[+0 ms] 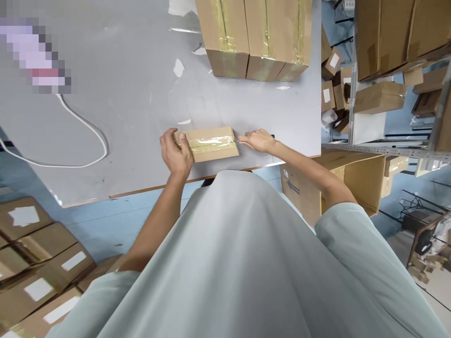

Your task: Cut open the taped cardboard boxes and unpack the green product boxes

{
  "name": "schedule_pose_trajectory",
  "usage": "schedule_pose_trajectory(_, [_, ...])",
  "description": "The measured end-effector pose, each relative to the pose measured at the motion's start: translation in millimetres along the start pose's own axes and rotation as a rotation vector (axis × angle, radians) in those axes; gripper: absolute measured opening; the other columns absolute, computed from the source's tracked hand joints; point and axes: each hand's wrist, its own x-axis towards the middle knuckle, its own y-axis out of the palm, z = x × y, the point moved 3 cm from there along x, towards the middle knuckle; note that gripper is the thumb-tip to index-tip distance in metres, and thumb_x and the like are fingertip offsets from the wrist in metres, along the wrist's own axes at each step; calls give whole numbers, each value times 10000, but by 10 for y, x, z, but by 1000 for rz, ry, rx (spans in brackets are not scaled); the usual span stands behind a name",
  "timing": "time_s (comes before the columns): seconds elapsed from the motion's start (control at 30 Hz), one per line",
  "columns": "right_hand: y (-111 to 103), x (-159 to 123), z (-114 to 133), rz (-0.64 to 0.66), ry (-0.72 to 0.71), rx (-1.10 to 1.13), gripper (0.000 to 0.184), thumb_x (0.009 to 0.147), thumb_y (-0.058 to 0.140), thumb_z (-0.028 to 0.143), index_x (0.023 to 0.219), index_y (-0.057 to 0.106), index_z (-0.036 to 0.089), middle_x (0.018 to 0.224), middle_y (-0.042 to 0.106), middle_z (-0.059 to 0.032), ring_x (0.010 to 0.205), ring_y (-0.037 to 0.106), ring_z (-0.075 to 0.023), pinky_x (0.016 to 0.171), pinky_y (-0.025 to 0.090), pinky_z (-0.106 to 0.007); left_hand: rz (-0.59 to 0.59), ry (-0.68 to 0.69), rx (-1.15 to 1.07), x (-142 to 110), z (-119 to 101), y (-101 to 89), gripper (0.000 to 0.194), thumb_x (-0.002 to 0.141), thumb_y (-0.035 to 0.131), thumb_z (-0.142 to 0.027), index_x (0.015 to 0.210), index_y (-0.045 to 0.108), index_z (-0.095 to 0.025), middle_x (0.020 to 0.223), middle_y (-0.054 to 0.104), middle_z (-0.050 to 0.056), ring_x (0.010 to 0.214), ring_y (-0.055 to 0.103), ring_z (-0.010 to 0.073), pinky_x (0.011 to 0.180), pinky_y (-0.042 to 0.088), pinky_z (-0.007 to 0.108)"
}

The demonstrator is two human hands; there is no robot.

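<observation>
A small flat cardboard box (211, 143) lies near the front edge of the grey table (141, 94), with a strip of clear tape running along its top. My left hand (175, 152) is closed on the box's left end, thumb on top. My right hand (259, 140) rests on the table just right of the box, fingers close together on a thin strand of tape that stretches from the box's right end.
Three taped cardboard boxes (254, 35) stand at the far side of the table. A white cable (88, 136) loops across the left. Labelled boxes (35, 272) are stacked on the floor at left; an open carton (338, 183) and shelving with boxes (394, 47) at right.
</observation>
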Motion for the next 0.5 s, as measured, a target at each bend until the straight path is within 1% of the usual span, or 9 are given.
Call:
schedule_pose_trajectory(0.1, [181, -154, -84, -58, 58, 64, 397, 1257, 410, 427, 1359, 732, 219, 1374, 811, -160, 1095, 758, -278, 771, 445, -328, 2, 9, -30, 4, 16, -41, 962, 926, 524, -1012, 1487, 703, -250, 1579, 698, 96, 1721, 388, 417, 1250, 334, 565])
schedule_pose_trajectory(0.17, [332, -279, -153, -125, 123, 161, 421, 1255, 358, 413, 1356, 720, 223, 1403, 801, -164, 1160, 743, -296, 821, 461, -334, -24, 28, -4, 51, 84, -127, 1065, 901, 457, -1074, 1488, 716, -224, 1539, 726, 106, 1682, 457, 393, 1232, 356, 548])
schedule_pose_trajectory(0.23, [504, -347, -217, -208, 222, 339, 425, 1249, 335, 419, 1322, 709, 231, 1355, 820, -142, 1099, 746, -280, 852, 476, -333, -46, 43, 38, 126, 206, -261, 1183, 875, 368, -1128, 1508, 716, -191, 1512, 744, 114, 1644, 511, 365, 1214, 372, 528])
schedule_pose_trajectory(0.3, [681, -300, -211, -295, 342, 609, 457, 1244, 305, 477, 1275, 687, 228, 1249, 841, -123, 897, 730, -237, 836, 502, -327, -60, 46, 65, 202, 367, -421, 1268, 858, 313, -1154, 1545, 698, -160, 1519, 738, 129, 1622, 535, 349, 1225, 368, 518])
schedule_pose_trajectory(0.33, [759, -228, -156, -330, 386, 760, 486, 1239, 290, 521, 1270, 673, 224, 1241, 839, -120, 782, 698, -208, 809, 518, -325, -67, 41, 72, 231, 454, -500, 1292, 858, 303, -1157, 1568, 684, -148, 1525, 730, 138, 1614, 542, 348, 1239, 360, 518])
schedule_pose_trajectory(0.4, [869, -18, 63, -374, 419, 1040, 569, 1219, 270, 632, 1306, 648, 216, 1278, 824, -126, 614, 615, -158, 727, 541, -322, -80, 21, 77, 261, 622, -637, 1287, 886, 299, -1140, 1606, 661, -137, 1512, 721, 155, 1612, 543, 359, 1273, 346, 530])
schedule_pose_trajectory(0.47, [892, 206, 374, -387, 390, 1227, 667, 1181, 283, 756, 1361, 639, 222, 1258, 815, -116, 557, 584, -141, 652, 544, -320, -100, -5, 80, 251, 755, -728, 1214, 944, 300, -1094, 1607, 667, -146, 1466, 720, 169, 1607, 545, 378, 1299, 350, 550])
schedule_pose_trajectory(0.5, [869, 291, 529, -397, 360, 1278, 706, 1159, 301, 808, 1374, 644, 229, 1185, 814, -96, 558, 593, -145, 634, 546, -318, -117, -19, 83, 235, 801, -753, 1157, 977, 300, -1062, 1591, 681, -159, 1448, 716, 175, 1594, 557, 386, 1311, 361, 559])
